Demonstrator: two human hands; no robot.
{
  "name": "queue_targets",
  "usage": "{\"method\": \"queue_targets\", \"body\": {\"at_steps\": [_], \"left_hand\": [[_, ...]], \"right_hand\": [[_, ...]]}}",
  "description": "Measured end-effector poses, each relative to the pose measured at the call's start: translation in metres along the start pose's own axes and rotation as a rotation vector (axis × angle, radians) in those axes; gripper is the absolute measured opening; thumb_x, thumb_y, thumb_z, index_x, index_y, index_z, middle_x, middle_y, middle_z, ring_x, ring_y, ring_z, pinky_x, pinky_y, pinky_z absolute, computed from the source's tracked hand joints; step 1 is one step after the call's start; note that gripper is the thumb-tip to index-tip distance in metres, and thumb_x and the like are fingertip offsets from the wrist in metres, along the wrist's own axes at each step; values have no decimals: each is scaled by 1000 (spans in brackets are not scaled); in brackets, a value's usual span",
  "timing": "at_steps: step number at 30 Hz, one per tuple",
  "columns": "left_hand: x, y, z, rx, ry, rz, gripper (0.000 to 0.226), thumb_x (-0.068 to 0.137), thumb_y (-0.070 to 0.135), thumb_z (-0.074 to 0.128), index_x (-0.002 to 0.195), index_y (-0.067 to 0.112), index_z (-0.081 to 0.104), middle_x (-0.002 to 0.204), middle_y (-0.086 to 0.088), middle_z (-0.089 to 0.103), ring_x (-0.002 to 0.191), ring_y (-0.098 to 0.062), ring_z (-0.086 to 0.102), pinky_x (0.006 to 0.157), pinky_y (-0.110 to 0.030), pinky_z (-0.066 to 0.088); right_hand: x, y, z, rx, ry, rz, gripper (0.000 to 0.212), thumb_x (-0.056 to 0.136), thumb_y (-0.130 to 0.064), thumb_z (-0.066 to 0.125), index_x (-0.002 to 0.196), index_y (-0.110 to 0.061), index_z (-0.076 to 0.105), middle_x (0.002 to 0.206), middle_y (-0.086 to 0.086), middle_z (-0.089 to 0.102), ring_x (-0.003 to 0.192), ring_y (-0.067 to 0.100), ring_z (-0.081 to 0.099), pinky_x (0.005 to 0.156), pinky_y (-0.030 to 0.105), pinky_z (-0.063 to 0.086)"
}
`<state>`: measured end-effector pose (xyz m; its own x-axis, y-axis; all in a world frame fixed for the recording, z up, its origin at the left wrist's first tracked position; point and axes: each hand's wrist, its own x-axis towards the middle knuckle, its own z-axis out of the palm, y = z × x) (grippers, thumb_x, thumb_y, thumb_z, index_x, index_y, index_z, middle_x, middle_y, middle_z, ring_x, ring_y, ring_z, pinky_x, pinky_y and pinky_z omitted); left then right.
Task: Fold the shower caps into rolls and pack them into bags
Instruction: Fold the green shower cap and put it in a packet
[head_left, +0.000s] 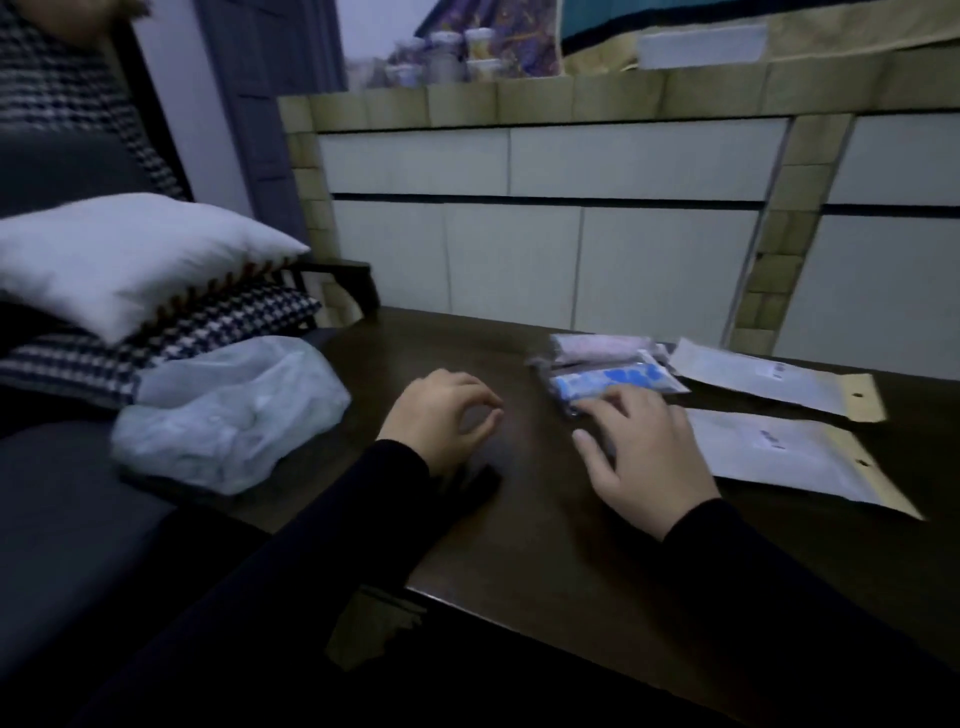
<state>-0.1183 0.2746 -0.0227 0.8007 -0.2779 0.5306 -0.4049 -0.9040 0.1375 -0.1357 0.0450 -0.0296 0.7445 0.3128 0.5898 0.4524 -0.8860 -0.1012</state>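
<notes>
Resting on dark table: right hand, fingers spread flat, touches packed blue shower-cap roll, long axis left-right. Left hand loosely curled, holding nothing. Empty bags lie right.

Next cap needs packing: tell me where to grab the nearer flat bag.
Pinch the nearer flat bag at its tan header strip with the hang hole, coming from the right; it lies flat on the table, so slide fingers under that edge.
</notes>
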Motion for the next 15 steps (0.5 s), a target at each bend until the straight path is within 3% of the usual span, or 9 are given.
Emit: {"method": "queue_targets", "body": {"at_steps": [4,7,12,15], "left_hand": [[-27,-48,-40,212,182,-245,26,71,34,59,92,25,72,100,3,67,94,-26,57,77,-37,43],[-50,-74,-64,352,297,-405,35,64,41,55,91,26,70,103,2,64,99,-28,55,78,-39,39],[-70,-93,-83,404,84,-607,55,66,62,52,108,28,63,116,4,61,111,-24,52,87,-41,34],[-69,-96,-86,353,-105,-623,45,76,63,53,106,31,65,108,9,67,107,-17,57,91,-37,31]], "right_hand": [[33,-65,36,175,-65,-161,37,83,-36,55,118,-25,62,106,0,56,97,21,56,82,38,42],[60,-112,64,264,-110,-268,47,87,-32,58,134,-30,49,123,-1,49,112,18,48,91,36,37],[92,-174,103,348,-170,-408,70,86,-21,62,147,-32,29,151,3,28,137,24,27,101,46,31],[101,-183,116,348,-202,-422,50,86,-18,60,134,-28,49,150,0,32,139,21,24,103,46,32]]}}
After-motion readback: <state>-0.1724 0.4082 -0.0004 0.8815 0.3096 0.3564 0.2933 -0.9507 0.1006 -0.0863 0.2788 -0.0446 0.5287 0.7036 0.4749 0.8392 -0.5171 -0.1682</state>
